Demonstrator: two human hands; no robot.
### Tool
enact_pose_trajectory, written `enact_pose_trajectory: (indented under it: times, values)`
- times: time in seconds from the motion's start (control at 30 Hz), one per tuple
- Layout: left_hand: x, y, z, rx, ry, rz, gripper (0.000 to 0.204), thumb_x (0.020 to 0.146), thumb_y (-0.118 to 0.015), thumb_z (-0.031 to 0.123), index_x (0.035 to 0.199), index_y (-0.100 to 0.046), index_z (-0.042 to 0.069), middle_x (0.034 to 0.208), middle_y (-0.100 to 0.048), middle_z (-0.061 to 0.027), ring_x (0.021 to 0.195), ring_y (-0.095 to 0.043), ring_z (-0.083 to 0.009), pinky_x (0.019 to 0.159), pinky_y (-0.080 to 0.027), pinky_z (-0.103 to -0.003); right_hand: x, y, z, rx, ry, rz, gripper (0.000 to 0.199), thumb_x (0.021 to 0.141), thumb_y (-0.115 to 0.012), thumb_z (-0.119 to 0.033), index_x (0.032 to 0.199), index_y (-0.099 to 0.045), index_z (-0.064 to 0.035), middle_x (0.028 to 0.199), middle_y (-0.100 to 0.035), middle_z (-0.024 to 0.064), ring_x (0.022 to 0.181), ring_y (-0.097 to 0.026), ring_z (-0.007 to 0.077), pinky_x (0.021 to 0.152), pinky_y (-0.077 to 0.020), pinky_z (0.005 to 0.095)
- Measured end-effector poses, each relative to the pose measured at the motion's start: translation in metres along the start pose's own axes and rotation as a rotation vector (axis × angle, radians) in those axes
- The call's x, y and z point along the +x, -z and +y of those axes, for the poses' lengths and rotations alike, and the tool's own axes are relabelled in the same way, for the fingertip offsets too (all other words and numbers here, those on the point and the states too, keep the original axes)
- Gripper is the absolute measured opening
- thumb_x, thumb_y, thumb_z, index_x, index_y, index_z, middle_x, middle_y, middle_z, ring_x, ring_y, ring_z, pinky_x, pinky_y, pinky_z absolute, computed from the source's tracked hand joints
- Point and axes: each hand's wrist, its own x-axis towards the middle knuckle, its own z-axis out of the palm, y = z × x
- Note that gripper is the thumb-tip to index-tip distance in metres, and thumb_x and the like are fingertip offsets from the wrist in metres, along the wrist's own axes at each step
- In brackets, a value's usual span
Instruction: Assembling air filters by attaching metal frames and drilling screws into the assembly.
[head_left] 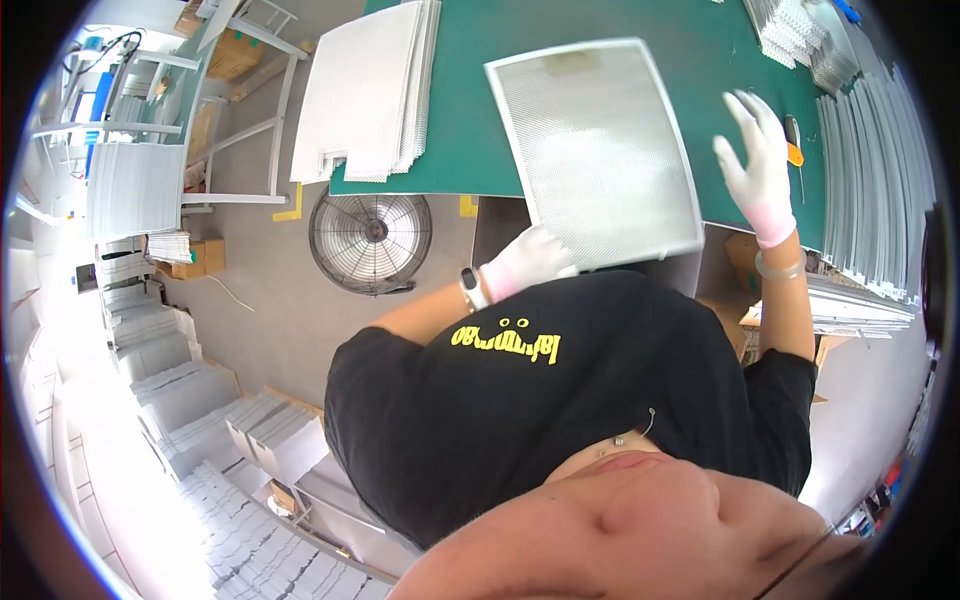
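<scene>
The framed panel [596,150] looks like metal: a smooth, pale silver rim around a fine mesh with a dull, grainy sheen. The left hand [525,262] and the right hand [757,168], either side of the panel, wear thin white knit cloth gloves, pink at the cuffs. Beneath the panel, the table [470,130] has a matt green covering, smooth and unreflective. Left of the panel, the stack of sheets [370,85] is white, matt and perforated. Below that stack, the fan [370,240] has a dark wire metal guard over matt grey concrete floor [270,300].
</scene>
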Motion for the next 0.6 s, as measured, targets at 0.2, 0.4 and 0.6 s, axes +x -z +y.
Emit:
enact_pose_trajectory:
  times: [0.2, 0.4, 0.6]
  values:
    - [-0.039, 0.016, -0.015, 0.166, -0.149, -0.288, 0.017, 0.078, -0.063, 0.021, 0.063, -0.056, 0.017, 0.070, -0.058, 0.0022, 0.073, -0.064, -0.0181, 0.066, -0.050, -0.034, 0.084, -0.038, 0.012, -0.249, -0.106, -0.463, 0.065, 0.086, -0.071, -0.041, 0.138, -0.055, -0.0062, 0.133, -0.060, 0.0204, 0.124, -0.057, 0.0371, 0.111, -0.0390, 0.0465]
    - [-0.031, 0.047, -0.028, -0.060, -0.124, -0.066, 0.015, 0.073, -0.069, 0.018, 0.086, -0.064, 0.012, 0.082, -0.059, -0.0048, 0.087, -0.062, -0.0264, 0.085, -0.050, -0.042, 0.067, 0.022, 0.011, 0.515, 0.034, -0.728, 0.036, 0.092, -0.065, -0.028, 0.109, -0.065, 0.0032, 0.090, -0.069, 0.0190, 0.081, -0.065, 0.0258, 0.078, -0.0524, 0.0370]
    - [-0.059, 0.143, -0.096, 0.704, 0.847, 0.445, 0.067, 0.074, -0.078, 0.024, 0.131, -0.055, -0.001, 0.136, -0.052, -0.0286, 0.127, -0.050, -0.0451, 0.109, -0.038, -0.055, -0.083, 0.224, -0.025, 0.694, -0.560, 0.102, 0.076, 0.082, -0.075, -0.025, 0.147, -0.048, 0.0045, 0.143, -0.058, 0.0119, 0.113, -0.062, 0.0207, 0.095, -0.0490, 0.0331]
